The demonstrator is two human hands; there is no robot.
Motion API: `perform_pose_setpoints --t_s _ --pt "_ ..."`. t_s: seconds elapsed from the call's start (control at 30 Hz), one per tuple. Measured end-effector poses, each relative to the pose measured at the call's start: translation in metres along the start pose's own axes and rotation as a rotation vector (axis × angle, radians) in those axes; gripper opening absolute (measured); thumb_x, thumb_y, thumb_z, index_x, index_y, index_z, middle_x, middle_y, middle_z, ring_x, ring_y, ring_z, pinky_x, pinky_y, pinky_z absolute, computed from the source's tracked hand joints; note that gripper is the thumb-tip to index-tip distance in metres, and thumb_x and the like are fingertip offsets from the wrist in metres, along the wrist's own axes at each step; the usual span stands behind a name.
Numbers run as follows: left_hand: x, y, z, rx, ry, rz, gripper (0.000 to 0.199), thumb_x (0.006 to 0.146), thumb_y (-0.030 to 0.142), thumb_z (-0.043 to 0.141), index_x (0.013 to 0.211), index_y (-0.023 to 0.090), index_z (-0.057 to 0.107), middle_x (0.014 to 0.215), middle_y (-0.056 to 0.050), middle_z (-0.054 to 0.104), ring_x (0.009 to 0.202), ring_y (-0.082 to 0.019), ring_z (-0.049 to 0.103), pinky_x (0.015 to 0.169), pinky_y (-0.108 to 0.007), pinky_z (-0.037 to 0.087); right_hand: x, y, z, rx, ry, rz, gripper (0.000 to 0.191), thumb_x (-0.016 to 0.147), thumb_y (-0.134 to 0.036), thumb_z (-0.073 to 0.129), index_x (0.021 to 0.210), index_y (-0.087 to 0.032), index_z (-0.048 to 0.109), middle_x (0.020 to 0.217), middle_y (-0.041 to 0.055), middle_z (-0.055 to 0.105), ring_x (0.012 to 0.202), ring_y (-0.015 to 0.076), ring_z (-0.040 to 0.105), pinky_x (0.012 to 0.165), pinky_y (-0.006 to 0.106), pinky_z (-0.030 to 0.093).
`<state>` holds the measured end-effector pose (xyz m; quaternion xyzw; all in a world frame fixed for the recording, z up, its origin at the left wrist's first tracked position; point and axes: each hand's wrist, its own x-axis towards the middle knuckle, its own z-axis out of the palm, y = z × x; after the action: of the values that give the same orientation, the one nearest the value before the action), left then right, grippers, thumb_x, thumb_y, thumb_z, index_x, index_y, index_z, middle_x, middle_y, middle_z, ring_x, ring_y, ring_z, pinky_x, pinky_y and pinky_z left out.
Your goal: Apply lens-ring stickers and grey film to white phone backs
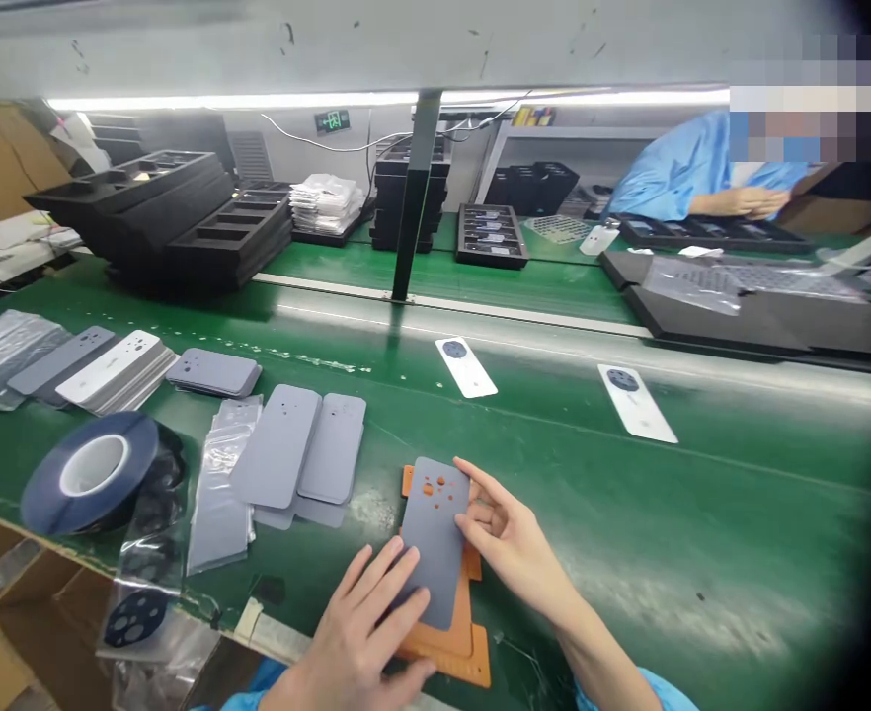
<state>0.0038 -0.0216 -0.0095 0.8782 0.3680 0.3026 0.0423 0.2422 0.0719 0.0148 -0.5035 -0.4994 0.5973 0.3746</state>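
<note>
A grey phone back panel (pixel 439 553) with several camera holes lies over an orange fixture (pixel 472 652), which shows through the holes and past the edges. My right hand (pixel 506 533) pinches the panel's upper right edge between thumb and fingers. Spread fingers of my left hand (pixel 368 622) rest on the panel's lower left side, with the thumb near the fixture's lower part. To the left are stacks of grey panels (pixel 279 444), another grey stack (pixel 332 449) and clear plastic sleeves (pixel 220 494).
A roll of blue film (pixel 128 434) sits at the left bench edge above cardboard boxes (pixel 50 612). Two white panels (pixel 466 367) with dark camera circles lie beyond my hands. Black trays (pixel 146 217) and a metal post (pixel 412 197) stand farther back. A co-worker in blue sleeves (pixel 673 168) is across.
</note>
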Motion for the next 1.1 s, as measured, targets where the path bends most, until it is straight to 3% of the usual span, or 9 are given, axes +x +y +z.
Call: perform_pose_setpoints --t_s 0.2,0.3,0.4,0.53,0.63,0.7,0.8,0.97,1.1 --pt "0.000 -0.026 -0.041 -0.021 0.214 -0.191 0.038 0.095 0.015 0.059 0.133 0.014 0.061 0.139 -0.021 0.063 0.140 -0.034 0.052 0.110 -0.053 0.049 0.030 -0.014 0.028 -0.063 -0.075 -0.018 0.070 0.086 -0.029 0.067 0.151 -0.020 0.045 0.096 -0.0018 0.051 0.065 0.0079 0.060 0.066 0.025 0.055" --pt "-0.012 -0.056 -0.069 0.057 0.407 -0.388 0.034 0.095 0.009 0.059 0.127 0.020 0.065 0.124 -0.014 0.069 0.121 -0.027 0.064 0.104 -0.046 0.053 0.057 -0.022 0.049 -0.142 -0.136 -0.020 0.069 0.087 -0.026 0.062 0.153 -0.019 0.043 0.092 -0.0022 0.054 0.062 0.0095 0.065 0.064 0.026 0.057" --pt "-0.036 -0.089 -0.099 0.229 0.520 -0.645 0.022 0.097 0.023 0.059 0.116 0.020 0.070 0.115 -0.011 0.070 0.108 -0.026 0.067 0.100 -0.043 0.054 0.092 -0.026 0.069 -0.317 -0.137 -0.115 0.065 0.088 -0.024 0.058 0.151 -0.016 0.045 0.091 -0.0006 0.059 0.061 0.0121 0.068 0.061 0.027 0.058" --pt "-0.078 -0.114 -0.142 0.458 0.492 -1.054 0.040 0.093 0.048 0.057 0.117 0.018 0.070 0.111 -0.013 0.070 0.097 -0.030 0.067 0.092 -0.046 0.054 0.131 -0.024 0.092 -0.456 -0.053 -0.255 0.062 0.081 -0.019 0.065 0.142 -0.018 0.056 0.097 0.0028 0.063 0.076 0.0169 0.068 0.083 0.036 0.059" --pt "-0.106 -0.114 -0.169 0.460 0.357 -1.352 0.053 0.086 0.059 0.061 0.116 0.016 0.069 0.100 -0.013 0.072 0.091 -0.034 0.067 0.081 -0.045 0.053 0.141 -0.021 0.099 -0.528 0.020 -0.331 0.054 0.080 -0.025 0.069 0.134 -0.021 0.064 0.115 0.0084 0.062 0.097 0.0251 0.064 0.099 0.047 0.052" --pt "-0.118 -0.108 -0.179 0.345 0.243 -1.460 0.053 0.081 0.067 0.063 0.094 0.017 0.073 0.081 -0.008 0.071 0.076 -0.031 0.067 0.069 -0.038 0.052 0.138 -0.021 0.099 -0.567 0.061 -0.372 0.048 0.084 -0.032 0.067 0.131 -0.022 0.065 0.127 0.0119 0.059 0.108 0.0297 0.062 0.103 0.050 0.049" --pt "-0.121 -0.094 -0.183 0.158 0.179 -1.424 0.063 0.077 0.079 0.060 0.065 0.018 0.068 0.059 -0.002 0.061 0.056 -0.021 0.059 0.054 -0.028 0.045 0.120 -0.024 0.099 -0.638 0.108 -0.456 0.041 0.089 -0.037 0.063 0.127 -0.022 0.067 0.130 0.0129 0.060 0.110 0.0310 0.063 0.099 0.050 0.051" --pt "-0.087 -0.063 -0.169 -0.377 0.368 -1.398 0.059 0.077 0.074 0.072 0.090 0.016 0.070 0.049 0.005 0.055 0.039 -0.012 0.048 0.045 -0.023 0.045 0.055 -0.039 0.116 -0.491 -0.148 -0.437 0.025 0.095 -0.035 0.060 0.116 -0.026 0.071 0.113 0.0075 0.070 0.092 0.0226 0.069 0.085 0.039 0.057" --pt "-0.051 -0.042 -0.140 -0.673 0.381 -1.303 0.052 0.084 0.063 0.073 0.103 0.016 0.066 0.056 0.001 0.066 0.038 -0.012 0.055 0.039 -0.020 0.044 0.000 -0.048 0.138 -0.290 -0.465 -0.360 0.027 0.094 -0.032 0.065 0.121 -0.028 0.071 0.118 0.0061 0.071 0.103 0.0221 0.069 0.092 0.035 0.057"
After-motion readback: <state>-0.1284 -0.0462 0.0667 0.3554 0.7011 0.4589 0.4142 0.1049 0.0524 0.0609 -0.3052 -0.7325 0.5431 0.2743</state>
